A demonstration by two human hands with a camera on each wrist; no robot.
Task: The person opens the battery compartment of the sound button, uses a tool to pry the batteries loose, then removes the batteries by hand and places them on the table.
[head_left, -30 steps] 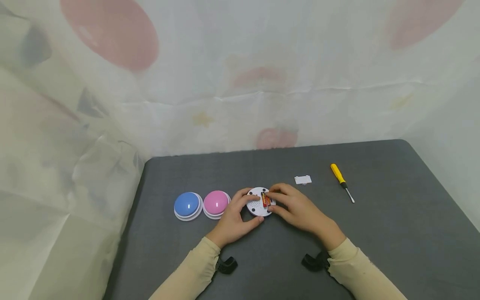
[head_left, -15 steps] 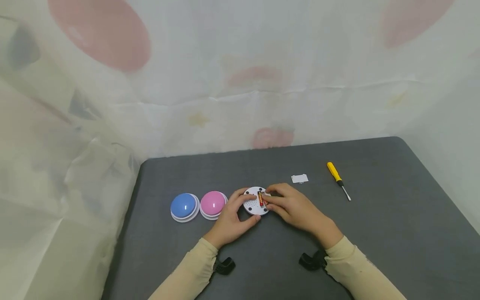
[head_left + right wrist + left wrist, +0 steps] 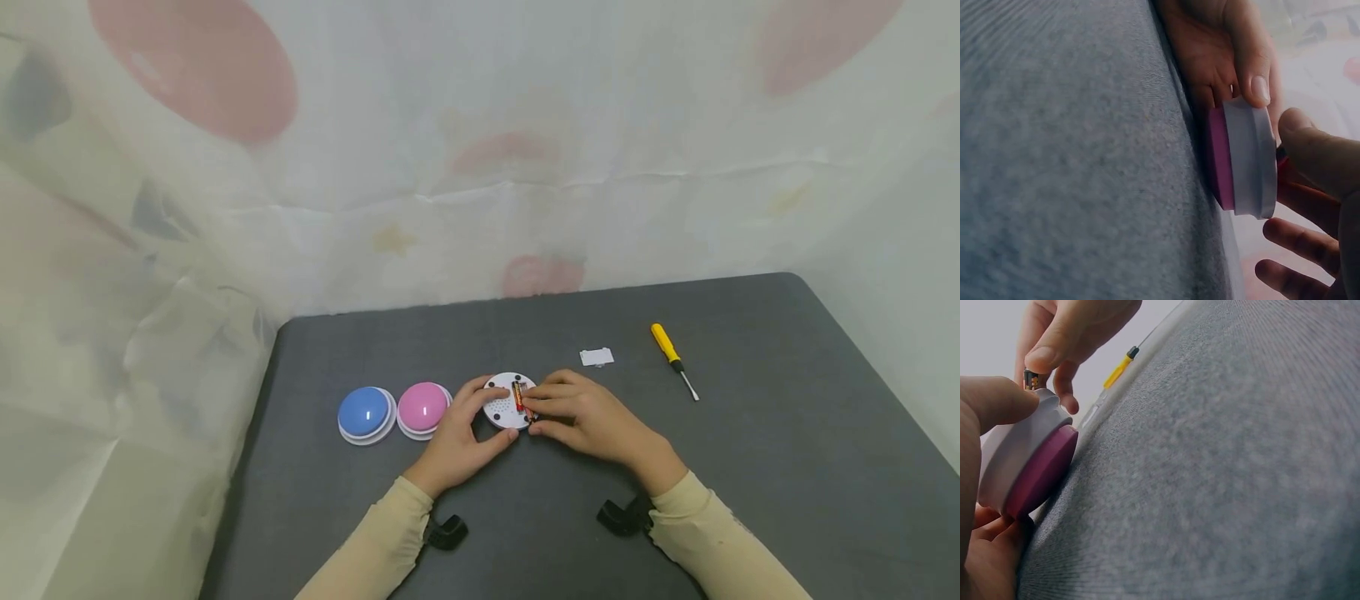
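Note:
A round white buzzer button [image 3: 498, 408] lies upside down, its purple dome [image 3: 1044, 469] facing the table and its battery compartment facing up. My left hand [image 3: 459, 442] grips it by the rim, thumb at the near side and fingers around the far side. One red-and-black battery [image 3: 517, 397] lies in the compartment. A second battery [image 3: 1030, 379] is pinched by my right hand [image 3: 592, 417] at the compartment's right side, one end standing above the casing in the left wrist view. The fingers partly hide this battery.
Left of the hands stand a blue buzzer button [image 3: 364, 412] and a pink one [image 3: 422, 407], domes up. A white battery cover [image 3: 597, 357] lies behind the right hand. Farther right is a yellow-handled screwdriver [image 3: 664, 342] on the dark grey table [image 3: 765, 433].
The right fingers have shifted over the compartment, and the battery under them now sits apart from the other one. The left hand keeps its hold. The head view has swung slightly.

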